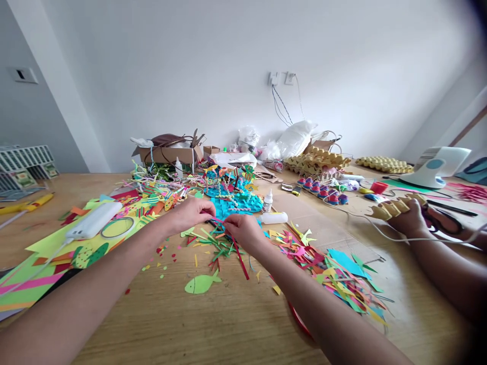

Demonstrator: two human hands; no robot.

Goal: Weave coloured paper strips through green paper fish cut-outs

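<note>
Pinched fingertips of my left hand (192,211) and my right hand (245,231) meet over the table's middle, with a thin pink paper strip (218,220) stretched between them. A long red strip (240,259) extends below my right hand; whether that hand holds it too, I cannot tell. Just beyond, a blue crafted base (232,200) carries colourful paper pieces. Green paper scraps (218,243) lie under my hands. Nearer to me is a light green paper fish (203,284) with a drawn eye.
A glue bottle (268,201) stands beyond my right hand. At left lie a white power strip (95,220) and coloured paper. Paper scraps (342,284) spread at right. Another person's hand (409,220) holds a piece of egg carton (391,208), near a trailing white cable.
</note>
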